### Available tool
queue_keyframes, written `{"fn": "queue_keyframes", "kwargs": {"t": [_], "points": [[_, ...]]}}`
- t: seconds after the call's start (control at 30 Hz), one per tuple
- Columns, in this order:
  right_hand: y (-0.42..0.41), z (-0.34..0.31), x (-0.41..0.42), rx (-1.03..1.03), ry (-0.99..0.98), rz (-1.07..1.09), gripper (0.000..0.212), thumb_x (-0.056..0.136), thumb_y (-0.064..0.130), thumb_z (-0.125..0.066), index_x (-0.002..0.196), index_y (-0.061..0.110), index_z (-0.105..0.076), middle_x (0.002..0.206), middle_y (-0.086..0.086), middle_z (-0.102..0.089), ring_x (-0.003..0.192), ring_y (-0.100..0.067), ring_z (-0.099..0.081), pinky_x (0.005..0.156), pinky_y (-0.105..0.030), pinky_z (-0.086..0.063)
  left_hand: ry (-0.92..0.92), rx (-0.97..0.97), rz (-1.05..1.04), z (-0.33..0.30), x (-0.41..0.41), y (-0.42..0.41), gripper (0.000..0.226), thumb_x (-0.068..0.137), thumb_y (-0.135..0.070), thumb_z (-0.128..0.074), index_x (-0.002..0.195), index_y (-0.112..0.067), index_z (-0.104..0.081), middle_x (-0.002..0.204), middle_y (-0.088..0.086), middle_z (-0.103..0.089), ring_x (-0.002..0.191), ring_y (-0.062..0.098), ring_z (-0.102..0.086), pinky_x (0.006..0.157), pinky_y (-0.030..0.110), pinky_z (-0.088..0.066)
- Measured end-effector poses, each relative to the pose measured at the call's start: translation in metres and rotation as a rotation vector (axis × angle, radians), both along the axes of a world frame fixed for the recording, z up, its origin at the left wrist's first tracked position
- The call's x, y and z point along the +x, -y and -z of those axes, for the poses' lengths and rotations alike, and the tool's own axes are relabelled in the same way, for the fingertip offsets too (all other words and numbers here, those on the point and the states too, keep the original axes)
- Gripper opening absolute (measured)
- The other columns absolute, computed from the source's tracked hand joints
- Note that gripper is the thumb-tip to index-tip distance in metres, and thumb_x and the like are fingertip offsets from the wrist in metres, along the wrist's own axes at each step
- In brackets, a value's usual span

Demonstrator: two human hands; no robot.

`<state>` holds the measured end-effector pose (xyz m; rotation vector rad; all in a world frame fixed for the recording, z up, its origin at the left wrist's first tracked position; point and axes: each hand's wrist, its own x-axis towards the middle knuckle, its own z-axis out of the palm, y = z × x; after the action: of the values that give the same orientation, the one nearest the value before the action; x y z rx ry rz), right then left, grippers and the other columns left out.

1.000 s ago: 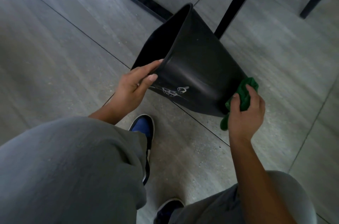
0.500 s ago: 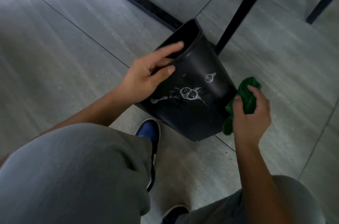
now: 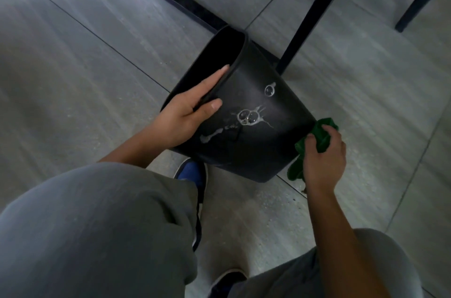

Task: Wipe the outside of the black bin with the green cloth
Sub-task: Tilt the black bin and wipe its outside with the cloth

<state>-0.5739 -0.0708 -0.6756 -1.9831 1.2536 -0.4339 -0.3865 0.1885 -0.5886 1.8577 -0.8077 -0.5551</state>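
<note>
Black bin (image 3: 256, 132) tilted on the floor (image 3: 85, 66) beside a chair leg (image 3: 307, 19); left hand (image 3: 185, 119) clasps its rim, right hand (image 3: 324, 158) bunches the green cloth (image 3: 322, 132) at its base; probably light, rigid plastic, slick where suds (image 3: 249, 117) cling; the rim offers the surest hold.

Indoor room, grey tiled floor (image 3: 97, 58), black furniture legs (image 3: 310, 15)
</note>
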Motion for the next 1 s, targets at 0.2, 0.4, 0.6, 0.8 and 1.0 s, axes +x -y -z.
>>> {"fn": "queue_keyframes", "kwargs": {"t": [0.2,0.4,0.6,0.8,1.0], "points": [[-0.021,-0.001,0.001,0.084,0.068,0.070,0.045,0.091,0.041,-0.065,0.135,0.033,-0.059,0.128,0.003,-0.065,0.114,-0.016,-0.064,0.095,-0.028,-0.048,0.023,0.032,-0.032,0.001,0.006,0.003,0.063,0.109,-0.024,-0.047,0.164,-0.028,-0.016,0.157,-0.007,-0.043,0.139,0.006,-0.048,0.114,0.029,-0.044],[-0.017,-0.014,0.012,0.094,0.105,-0.039,0.041,0.088,0.046,-0.065,0.128,0.045,-0.059,0.128,0.011,-0.062,0.109,-0.007,-0.062,0.091,-0.024,-0.048,-0.125,0.022,-0.036,0.010,0.002,0.002,0.061,0.111,-0.020,-0.042,0.159,-0.042,-0.012,0.145,-0.028,-0.044,0.129,0.001,-0.055,0.102,0.018,-0.050],[-0.022,-0.001,0.010,0.079,-0.172,-0.146,0.043,0.094,0.039,-0.065,0.136,0.035,-0.056,0.135,-0.005,-0.054,0.100,-0.014,-0.053,0.086,-0.030,-0.040,-0.214,0.109,-0.104,0.020,0.006,-0.001,0.060,0.111,-0.021,-0.041,0.161,-0.039,-0.014,0.140,-0.027,-0.045,0.118,-0.013,-0.058,0.091,0.006,-0.048],[-0.011,-0.026,0.032,0.185,-0.017,-0.140,0.054,0.090,0.041,-0.069,0.140,0.039,-0.049,0.114,0.015,-0.059,0.096,-0.001,-0.066,0.081,-0.022,-0.053,-0.209,0.118,-0.103,0.026,0.012,-0.003,0.061,0.110,-0.024,-0.042,0.161,-0.043,-0.015,0.162,-0.008,-0.035,0.139,0.008,-0.048,0.114,0.033,-0.045],[0.007,-0.063,0.118,0.130,0.036,-0.265,0.044,0.089,0.040,-0.070,0.129,0.026,-0.058,0.094,0.024,-0.058,0.072,0.030,-0.053,0.053,0.003,-0.039,-0.189,0.111,-0.060,0.025,0.005,0.000,0.061,0.111,-0.017,-0.041,0.164,-0.030,-0.015,0.155,-0.024,-0.034,0.138,-0.001,-0.046,0.116,0.032,-0.043]]}}
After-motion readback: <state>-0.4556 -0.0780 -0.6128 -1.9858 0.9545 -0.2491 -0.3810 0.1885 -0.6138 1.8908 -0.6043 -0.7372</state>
